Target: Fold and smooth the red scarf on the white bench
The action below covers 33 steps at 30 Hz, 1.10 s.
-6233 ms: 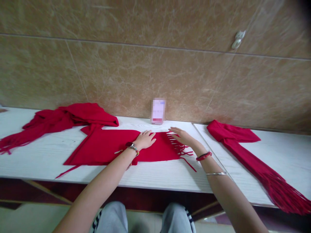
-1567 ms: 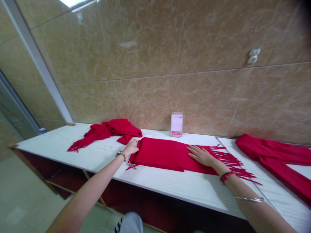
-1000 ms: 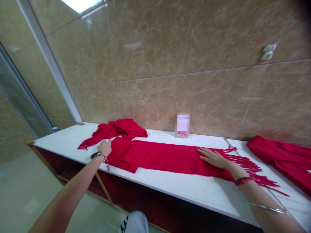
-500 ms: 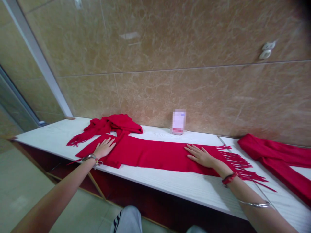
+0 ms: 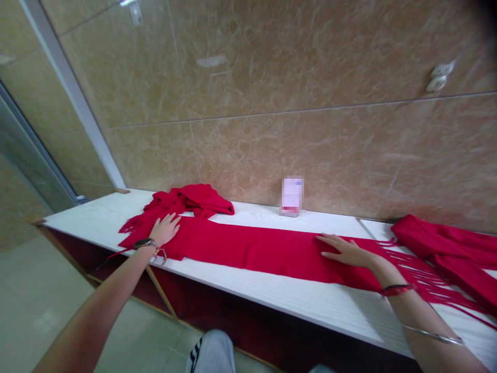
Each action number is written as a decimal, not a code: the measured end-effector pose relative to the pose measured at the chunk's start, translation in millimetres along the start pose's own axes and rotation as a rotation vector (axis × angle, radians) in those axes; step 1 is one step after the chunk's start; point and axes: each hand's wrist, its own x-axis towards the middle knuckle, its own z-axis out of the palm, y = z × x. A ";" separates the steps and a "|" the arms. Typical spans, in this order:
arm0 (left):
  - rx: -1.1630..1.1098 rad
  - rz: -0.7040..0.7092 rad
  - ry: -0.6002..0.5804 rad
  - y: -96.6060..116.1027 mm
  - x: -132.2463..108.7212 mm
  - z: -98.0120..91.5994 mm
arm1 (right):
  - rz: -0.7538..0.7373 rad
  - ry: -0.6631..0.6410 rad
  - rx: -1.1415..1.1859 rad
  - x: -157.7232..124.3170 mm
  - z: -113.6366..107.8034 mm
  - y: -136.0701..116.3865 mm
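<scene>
A long red scarf [image 5: 267,251] lies stretched along the white cabinet top [image 5: 248,213], its fringe spread at the right end. My left hand [image 5: 165,230] rests flat on its left part, fingers extended. On the right part, close to the fringe, my right hand [image 5: 345,250] lies palm down with fingers apart. Behind my left hand is a crumpled heap of red cloth [image 5: 205,198] with a fringe. Another red cloth [image 5: 435,243] is at the right, and the fringe reaches up to it.
A pixelated upright object [image 5: 291,197] stands against the tiled wall. White sockets [image 5: 440,76] are on the wall at the upper right. Under the top are dark open compartments [image 5: 217,298]; my knee [image 5: 213,352] is in front of them.
My right hand has moved to the right along with the fringed end, which now reaches the right-hand cloth. The scarf is stretched out further. My left hand stays on its left part.
</scene>
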 end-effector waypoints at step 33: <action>-0.013 0.129 -0.218 39.8 -14.0 6.6 | -0.230 0.064 0.233 117.5 -2.4 -341.0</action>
